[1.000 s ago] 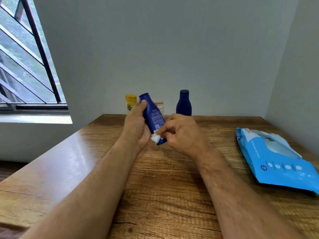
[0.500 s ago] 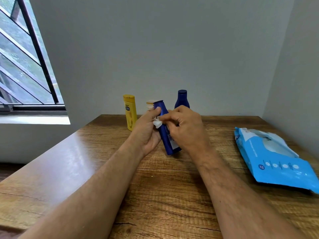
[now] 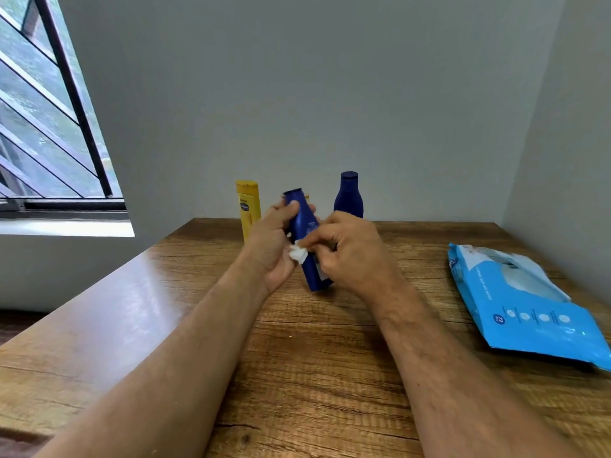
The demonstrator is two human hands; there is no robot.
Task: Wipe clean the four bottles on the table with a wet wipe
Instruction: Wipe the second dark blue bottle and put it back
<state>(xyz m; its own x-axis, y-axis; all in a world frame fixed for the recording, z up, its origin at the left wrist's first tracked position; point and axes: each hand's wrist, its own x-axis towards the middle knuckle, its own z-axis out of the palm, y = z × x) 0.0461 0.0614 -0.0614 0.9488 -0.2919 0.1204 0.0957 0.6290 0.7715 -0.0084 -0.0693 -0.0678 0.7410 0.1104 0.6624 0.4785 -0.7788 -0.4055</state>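
My left hand (image 3: 272, 246) has its grip closed round the slim blue bottle (image 3: 305, 241), thumb high near the cap, and holds it tilted with the base toward me, apparently just above the surface (image 3: 314, 358). My right hand (image 3: 347, 251) pinches the folded wet wipe (image 3: 298, 254) between fingertips and presses it on the bottle's left flank, about midway down. So both grips are closed, one on the bottle and one on the wipe.

To do this stroke well I would keep the left grip firm near the neck so the bottle cannot twist, run the wipe in long passes from cap to base, and turn the bottle a little between passes so that the back label gets covered too. The patch under my left fingers will need a re-grip, I judge.

Behind the held bottle and to its left stands the yellow bottle (image 3: 248, 208); behind it to the right, the rounded dark blue bottle (image 3: 348, 196). A fourth seems to sit directly behind it, almost wholly hidden. Well to its right lies the blue wipe pack (image 3: 525, 305).
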